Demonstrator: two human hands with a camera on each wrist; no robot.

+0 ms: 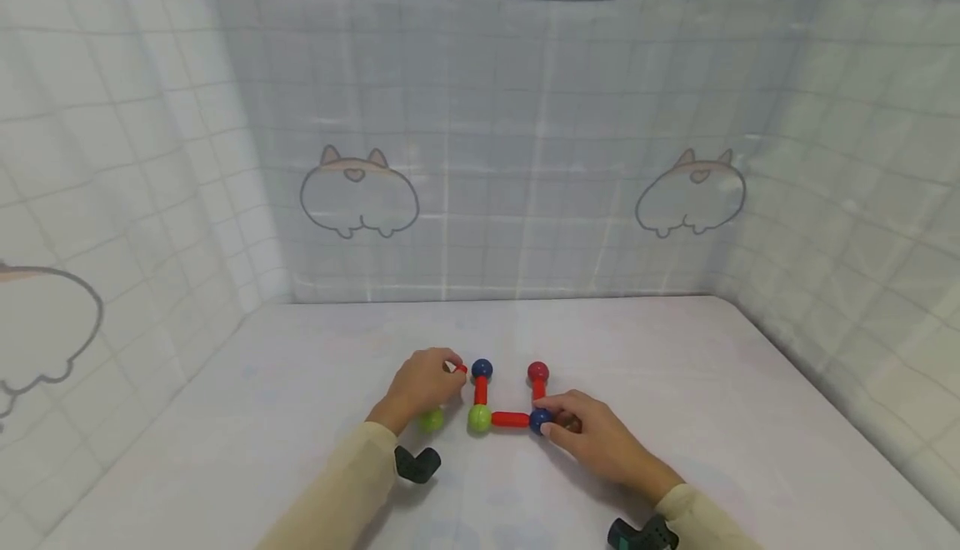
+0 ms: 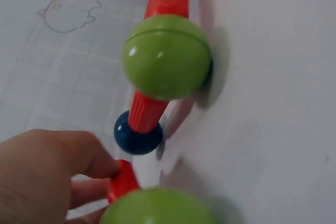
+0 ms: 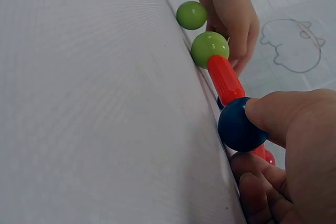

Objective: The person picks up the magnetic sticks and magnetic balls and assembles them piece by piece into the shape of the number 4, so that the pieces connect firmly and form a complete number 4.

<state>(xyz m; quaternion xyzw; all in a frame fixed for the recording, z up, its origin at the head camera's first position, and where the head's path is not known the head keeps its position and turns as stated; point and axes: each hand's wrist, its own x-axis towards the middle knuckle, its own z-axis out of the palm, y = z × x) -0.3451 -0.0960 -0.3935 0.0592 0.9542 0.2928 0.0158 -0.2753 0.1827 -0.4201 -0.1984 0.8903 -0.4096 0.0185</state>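
Observation:
A U-shaped assembly of balls and red rods lies on the white table. Its green ball (image 1: 480, 418) joins one red rod (image 1: 511, 420) toward the near blue ball (image 1: 540, 422) and another toward the far blue ball (image 1: 482, 368). From the near blue ball a rod leads to a red ball (image 1: 537, 372). My right hand (image 1: 600, 437) pinches the near blue ball between thumb and fingers. My left hand (image 1: 426, 382) pinches a separate red rod (image 2: 123, 182) left of the far blue ball. Below that hand is another green ball (image 1: 431, 421); whether it joins the held rod, I cannot tell.
A pale checked curtain (image 1: 480, 117) with cartoon animals hangs behind the table and along both sides. Dark devices (image 1: 417, 465) are worn on both wrists. White table surface (image 1: 637, 350) surrounds the assembly.

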